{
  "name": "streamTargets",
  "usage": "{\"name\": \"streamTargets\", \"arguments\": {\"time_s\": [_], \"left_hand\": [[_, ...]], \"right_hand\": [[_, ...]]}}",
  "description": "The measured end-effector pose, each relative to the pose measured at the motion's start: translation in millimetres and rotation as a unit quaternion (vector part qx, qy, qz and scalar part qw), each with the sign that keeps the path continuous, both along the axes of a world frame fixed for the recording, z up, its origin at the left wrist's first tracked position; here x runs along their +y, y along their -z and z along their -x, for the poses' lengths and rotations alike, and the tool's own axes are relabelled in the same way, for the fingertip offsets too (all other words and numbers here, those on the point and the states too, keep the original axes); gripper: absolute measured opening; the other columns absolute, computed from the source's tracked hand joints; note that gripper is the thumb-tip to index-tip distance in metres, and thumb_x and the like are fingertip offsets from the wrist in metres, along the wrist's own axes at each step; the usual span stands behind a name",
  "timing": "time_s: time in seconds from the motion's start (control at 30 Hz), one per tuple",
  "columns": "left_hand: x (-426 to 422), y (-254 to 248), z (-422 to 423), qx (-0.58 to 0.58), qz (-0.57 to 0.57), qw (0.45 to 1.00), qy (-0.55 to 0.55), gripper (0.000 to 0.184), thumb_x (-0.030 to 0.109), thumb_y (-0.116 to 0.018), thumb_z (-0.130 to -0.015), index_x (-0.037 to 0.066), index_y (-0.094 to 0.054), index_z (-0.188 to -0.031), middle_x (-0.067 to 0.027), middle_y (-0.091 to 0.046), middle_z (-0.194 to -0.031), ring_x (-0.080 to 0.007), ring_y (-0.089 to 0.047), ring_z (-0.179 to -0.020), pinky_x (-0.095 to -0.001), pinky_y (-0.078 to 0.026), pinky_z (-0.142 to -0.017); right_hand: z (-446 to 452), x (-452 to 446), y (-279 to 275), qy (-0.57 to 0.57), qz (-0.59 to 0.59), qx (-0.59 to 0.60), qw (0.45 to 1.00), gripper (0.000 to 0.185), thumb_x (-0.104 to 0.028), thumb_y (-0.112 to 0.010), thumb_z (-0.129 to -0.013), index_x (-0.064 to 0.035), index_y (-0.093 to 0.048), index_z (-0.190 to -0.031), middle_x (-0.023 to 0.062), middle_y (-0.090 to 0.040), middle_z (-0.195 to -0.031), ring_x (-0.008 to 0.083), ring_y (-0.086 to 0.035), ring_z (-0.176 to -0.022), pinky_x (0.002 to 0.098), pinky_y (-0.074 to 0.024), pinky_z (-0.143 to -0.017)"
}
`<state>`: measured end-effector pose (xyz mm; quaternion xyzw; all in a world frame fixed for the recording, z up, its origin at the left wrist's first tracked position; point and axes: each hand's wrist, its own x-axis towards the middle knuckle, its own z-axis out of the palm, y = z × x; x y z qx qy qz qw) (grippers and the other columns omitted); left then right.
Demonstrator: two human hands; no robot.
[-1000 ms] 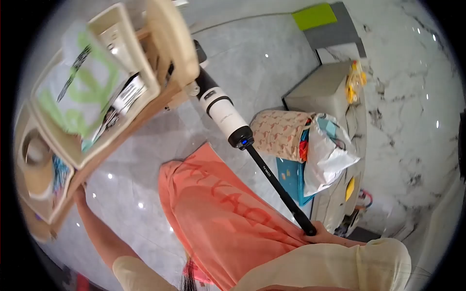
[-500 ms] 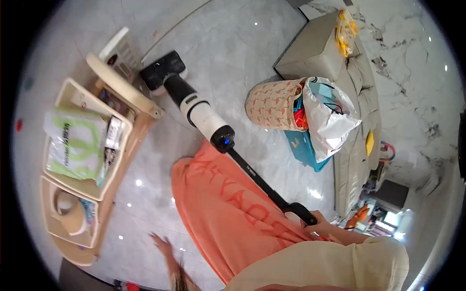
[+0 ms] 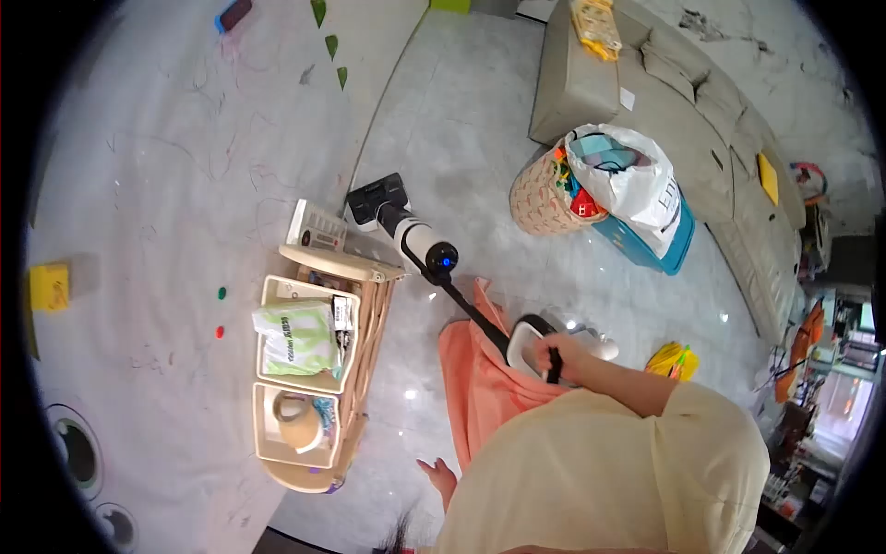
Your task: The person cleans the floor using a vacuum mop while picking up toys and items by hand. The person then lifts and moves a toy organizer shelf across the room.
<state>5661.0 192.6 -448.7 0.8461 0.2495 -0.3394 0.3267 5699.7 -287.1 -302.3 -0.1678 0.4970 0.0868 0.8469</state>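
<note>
My right hand (image 3: 561,360) is wrapped around the black loop handle of a stick floor washer (image 3: 426,247). Its pole slants up and left to a white and black body with a blue light. The black head rests on the floor by a wall, just beyond a storage rack. My left hand (image 3: 440,478) hangs lower left with fingers apart, holding nothing. A coral skirt or cloth (image 3: 475,369) printed with letters hangs below the pole, in front of my cream shirt.
At the left stands a rack with cream bins (image 3: 300,383) holding a green and white packet. A patterned basket (image 3: 544,198) of toys, a white bag (image 3: 628,180) and a teal box (image 3: 660,245) stand at the right, before a grey sofa (image 3: 664,102). A yellow item (image 3: 672,362) lies nearby.
The view has swung, showing more wall at left and more sofa. The washer's handle now appears higher and closer to its body; my right hand still grips it. My left hand appears further right.
</note>
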Motion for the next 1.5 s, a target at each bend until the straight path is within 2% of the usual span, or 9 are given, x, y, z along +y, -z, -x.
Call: {"name": "streamTargets", "arguments": {"time_s": [0.13,0.37,0.6,0.83,1.03,1.17,1.23,1.33,1.5], "left_hand": [[12,-27,-104,-0.229,-0.048,0.963,0.134,0.071,0.021,-0.052,-0.097,-0.005,-0.012,-0.149,-0.0320,-0.021,-0.151,-0.0433,-0.030,-0.138,-0.0438,-0.027,-0.114],[-187,-226,-361,-0.454,-0.024,0.871,0.186,0.068,0.019,-0.054,-0.097,-0.003,-0.017,-0.150,-0.0232,-0.022,-0.155,-0.0370,-0.021,-0.144,-0.0431,-0.020,-0.116],[-401,-383,-575,-0.712,-0.033,0.593,0.376,0.048,0.013,-0.059,-0.090,0.005,-0.048,-0.137,-0.0197,-0.041,-0.146,-0.0364,-0.036,-0.137,-0.0451,-0.031,-0.110],[-465,-365,-784,-0.693,-0.365,0.450,0.430,0.058,0.031,-0.056,-0.093,0.028,-0.038,-0.147,-0.0019,-0.032,-0.155,-0.0300,-0.031,-0.141,-0.0477,-0.029,-0.108],[-458,-347,-815,-0.704,-0.365,0.405,0.454,0.065,0.062,-0.034,-0.095,0.036,-0.020,-0.153,0.0056,-0.020,-0.160,-0.0186,-0.023,-0.145,-0.0479,-0.016,-0.114],[-474,-357,-806,-0.710,-0.348,0.402,0.462,0.072,0.070,-0.037,-0.090,0.036,-0.025,-0.152,0.0039,-0.022,-0.159,-0.0210,-0.024,-0.145,-0.0500,-0.015,-0.113],[-500,-377,-779,-0.406,-0.640,0.475,0.447,0.074,0.076,-0.035,-0.086,0.036,-0.034,-0.149,0.0012,-0.028,-0.158,-0.0208,-0.025,-0.144,-0.0493,0.000,-0.114],[-464,-344,-821,-0.698,-0.358,0.424,0.453,0.077,0.080,-0.031,-0.084,0.038,-0.036,-0.147,0.0003,-0.029,-0.157,-0.0214,-0.024,-0.145,-0.0498,0.000,-0.114],[-458,-341,-823,-0.679,-0.408,0.421,0.442,0.081,0.085,-0.023,-0.082,0.038,-0.039,-0.146,0.0005,-0.031,-0.156,-0.0214,-0.026,-0.144,-0.0479,0.000,-0.116]], "right_hand": [[-65,-12,-34,0.126,-0.071,-0.031,0.989,0.016,-0.010,-0.053,-0.074,-0.0095,-0.043,-0.062,0.0027,-0.038,-0.055,0.0169,-0.039,-0.049,0.0312,-0.0347,-0.052],[-156,-16,-23,0.305,-0.170,-0.106,0.931,0.020,-0.010,-0.053,-0.074,-0.0113,-0.038,-0.061,0.0017,-0.037,-0.056,0.0169,-0.035,-0.048,0.0315,-0.0370,-0.052],[-263,-107,-75,0.353,-0.192,-0.095,0.911,0.018,-0.008,-0.055,-0.075,-0.0100,-0.042,-0.063,0.0016,-0.040,-0.057,0.0178,-0.039,-0.050,0.0306,-0.0401,-0.055],[-290,-152,-79,0.315,-0.167,-0.086,0.930,0.020,-0.013,-0.055,-0.076,-0.0110,-0.041,-0.062,0.0011,-0.040,-0.058,0.0176,-0.042,-0.053,0.0317,-0.0406,-0.058],[-320,-208,-146,0.334,-0.177,0.005,0.926,0.019,-0.013,-0.053,-0.075,-0.0114,-0.039,-0.062,0.0018,-0.040,-0.060,0.0167,-0.043,-0.057,0.0307,-0.0386,-0.057],[-332,-206,-89,0.361,-0.242,-0.059,0.899,0.017,-0.010,-0.052,-0.076,-0.0101,-0.039,-0.065,0.0012,-0.035,-0.060,0.0170,-0.041,-0.056,0.0321,-0.0372,-0.056],[-356,-212,-85,0.366,-0.275,-0.105,0.883,0.018,-0.010,-0.051,-0.078,-0.0101,-0.039,-0.065,0.0015,-0.037,-0.061,0.0178,-0.041,-0.056,0.0318,-0.0382,-0.057],[-400,-229,-104,0.310,-0.108,-0.051,0.943,0.014,-0.013,-0.052,-0.078,-0.0084,-0.046,-0.067,0.0040,-0.044,-0.062,0.0199,-0.045,-0.058,0.0315,-0.0408,-0.059],[-450,-267,-69,0.224,-0.013,-0.016,0.974,0.008,-0.008,-0.052,-0.073,-0.0096,-0.047,-0.067,0.0013,-0.040,-0.059,0.0159,-0.042,-0.053,0.0323,-0.0411,-0.058]]}}
